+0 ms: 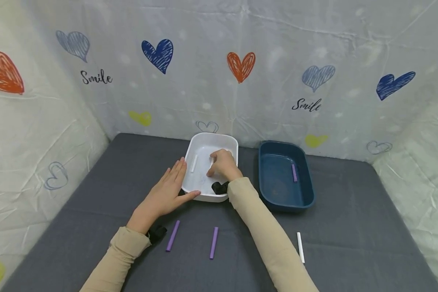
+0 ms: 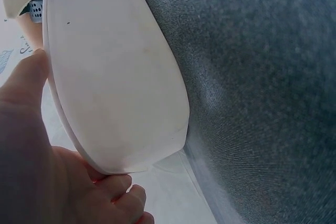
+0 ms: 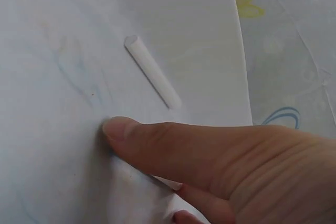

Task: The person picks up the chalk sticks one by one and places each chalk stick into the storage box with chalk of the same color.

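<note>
My left hand (image 1: 166, 192) rests against the left side of a white tray (image 1: 213, 198), fingers extended along it and thumb on the front rim. The left wrist view shows the tray's outer wall (image 2: 115, 72) beside that thumb. Inside the tray, my right hand (image 1: 224, 165) pinches a white chalk stick (image 3: 169, 183) between thumb and fingers; most of this stick is hidden. Another white chalk stick (image 1: 194, 163) lies on the tray's floor to the left, and shows whole in the right wrist view (image 3: 152, 72).
A dark blue tray (image 1: 281, 205) stands to the right with a purple chalk stick (image 1: 294, 173) inside. Two purple chalk sticks (image 1: 173, 236) (image 1: 213, 243) lie on the grey cloth in front. A white chalk stick (image 1: 301, 247) lies beside the right sleeve. A patterned curtain (image 1: 204, 93) hangs behind.
</note>
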`<state>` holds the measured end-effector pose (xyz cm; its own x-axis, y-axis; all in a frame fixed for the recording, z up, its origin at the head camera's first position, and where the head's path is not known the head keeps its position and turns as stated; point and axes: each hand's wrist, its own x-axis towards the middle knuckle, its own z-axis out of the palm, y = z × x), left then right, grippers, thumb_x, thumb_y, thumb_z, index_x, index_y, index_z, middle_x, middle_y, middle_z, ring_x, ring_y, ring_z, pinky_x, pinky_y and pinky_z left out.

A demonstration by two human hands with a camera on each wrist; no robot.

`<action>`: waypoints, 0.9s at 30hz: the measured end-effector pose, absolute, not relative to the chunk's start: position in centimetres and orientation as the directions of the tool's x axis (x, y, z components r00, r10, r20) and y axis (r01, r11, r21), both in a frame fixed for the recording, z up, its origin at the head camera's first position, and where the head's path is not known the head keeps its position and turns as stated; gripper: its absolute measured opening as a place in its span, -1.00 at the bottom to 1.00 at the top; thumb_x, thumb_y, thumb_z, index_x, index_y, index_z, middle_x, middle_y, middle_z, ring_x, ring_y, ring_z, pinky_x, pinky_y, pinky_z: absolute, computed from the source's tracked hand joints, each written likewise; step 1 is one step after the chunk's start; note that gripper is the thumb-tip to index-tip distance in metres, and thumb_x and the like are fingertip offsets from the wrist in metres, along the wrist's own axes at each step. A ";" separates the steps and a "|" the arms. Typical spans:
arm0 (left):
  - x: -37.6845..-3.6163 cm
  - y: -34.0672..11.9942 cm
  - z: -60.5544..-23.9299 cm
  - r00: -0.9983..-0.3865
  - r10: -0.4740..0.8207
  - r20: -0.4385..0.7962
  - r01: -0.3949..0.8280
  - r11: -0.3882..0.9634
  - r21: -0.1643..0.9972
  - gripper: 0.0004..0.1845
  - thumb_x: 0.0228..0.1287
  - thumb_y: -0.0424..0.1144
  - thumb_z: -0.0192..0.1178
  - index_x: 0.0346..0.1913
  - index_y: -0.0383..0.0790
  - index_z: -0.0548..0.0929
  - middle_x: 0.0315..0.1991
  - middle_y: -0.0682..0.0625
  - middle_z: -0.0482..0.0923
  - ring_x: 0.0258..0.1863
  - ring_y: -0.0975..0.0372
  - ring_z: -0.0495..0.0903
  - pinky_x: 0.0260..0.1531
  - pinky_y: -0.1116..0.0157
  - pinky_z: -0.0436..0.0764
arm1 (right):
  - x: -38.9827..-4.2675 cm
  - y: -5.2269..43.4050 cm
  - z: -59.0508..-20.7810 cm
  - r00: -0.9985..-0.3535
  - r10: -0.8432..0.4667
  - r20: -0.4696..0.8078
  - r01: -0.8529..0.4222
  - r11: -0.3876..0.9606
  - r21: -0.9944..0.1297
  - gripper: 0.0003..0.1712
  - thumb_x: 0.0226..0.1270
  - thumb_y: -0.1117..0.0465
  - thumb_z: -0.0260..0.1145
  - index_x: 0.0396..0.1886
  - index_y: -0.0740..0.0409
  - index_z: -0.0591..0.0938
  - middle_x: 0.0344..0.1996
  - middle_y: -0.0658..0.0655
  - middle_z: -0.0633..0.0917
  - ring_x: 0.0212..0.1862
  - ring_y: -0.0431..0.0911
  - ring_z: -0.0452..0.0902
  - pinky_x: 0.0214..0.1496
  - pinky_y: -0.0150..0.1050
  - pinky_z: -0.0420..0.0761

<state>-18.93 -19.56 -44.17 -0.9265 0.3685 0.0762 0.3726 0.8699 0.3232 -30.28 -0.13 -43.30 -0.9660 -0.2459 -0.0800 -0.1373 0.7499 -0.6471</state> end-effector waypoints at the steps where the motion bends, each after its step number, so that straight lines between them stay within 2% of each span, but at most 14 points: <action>1: -18.9 -19.5 -44.2 -0.926 0.369 0.079 0.374 0.870 0.322 0.13 0.36 0.38 0.00 0.55 -0.44 -0.20 0.58 -0.26 -0.31 0.56 -0.04 -0.23 0.50 -0.06 -0.13 | -30.3 -0.1 -43.3 -0.966 -0.245 -0.079 -0.135 0.744 -0.654 -0.20 -0.20 0.37 0.67 0.20 0.26 0.64 0.10 0.20 0.67 0.02 0.00 0.56 0.13 -0.21 0.59; 8: -18.9 -19.6 -44.5 -0.924 0.370 0.095 0.381 0.870 0.314 0.14 0.34 0.41 -0.01 0.55 -0.44 -0.17 0.58 -0.27 -0.27 0.56 -0.05 -0.20 0.50 -0.07 -0.10 | -30.3 0.0 -43.6 -0.963 -0.254 -0.086 -0.133 0.733 -0.667 -0.18 -0.22 0.37 0.67 0.20 0.28 0.63 0.12 0.21 0.66 0.01 0.01 0.54 0.14 -0.19 0.59; 17: -19.0 -19.6 -44.5 -0.920 0.378 0.105 0.391 0.865 0.314 0.13 0.35 0.41 -0.02 0.56 -0.43 -0.18 0.59 -0.25 -0.30 0.57 -0.03 -0.21 0.50 -0.07 -0.10 | -30.2 0.1 -43.2 -0.967 -0.240 -0.088 -0.125 0.744 -0.657 -0.23 -0.11 0.25 0.67 0.20 0.25 0.63 -0.05 0.18 0.69 -0.04 0.03 0.51 0.06 -0.13 0.60; 19: -19.0 -19.5 -44.4 -0.920 0.379 0.104 0.392 0.865 0.313 0.13 0.35 0.40 -0.01 0.56 -0.43 -0.18 0.59 -0.25 -0.29 0.57 -0.02 -0.21 0.50 -0.07 -0.10 | -30.2 0.1 -43.1 -0.967 -0.237 -0.092 -0.119 0.742 -0.659 -0.24 -0.05 0.18 0.65 0.22 0.24 0.62 -0.02 0.19 0.68 0.00 0.04 0.51 0.06 -0.12 0.60; 23: -19.0 -19.4 -44.3 -0.920 0.380 0.097 0.391 0.867 0.311 0.13 0.35 0.40 -0.01 0.56 -0.43 -0.18 0.59 -0.25 -0.30 0.57 -0.03 -0.22 0.50 -0.07 -0.11 | -30.5 0.2 -42.9 -0.967 -0.235 -0.096 -0.106 0.716 -0.690 -0.26 0.09 0.06 0.57 0.25 0.25 0.59 0.14 0.22 0.63 0.16 0.07 0.50 0.19 -0.09 0.55; 27: -18.9 -19.5 -44.3 -0.923 0.374 0.091 0.383 0.868 0.315 0.12 0.35 0.39 0.00 0.56 -0.43 -0.17 0.59 -0.26 -0.30 0.56 -0.03 -0.22 0.50 -0.07 -0.11 | -30.4 0.3 -42.1 -0.961 -0.255 -0.107 -0.090 0.655 -0.750 -0.28 0.19 0.03 0.50 0.29 0.29 0.55 0.26 0.24 0.55 0.30 0.09 0.44 0.31 -0.05 0.47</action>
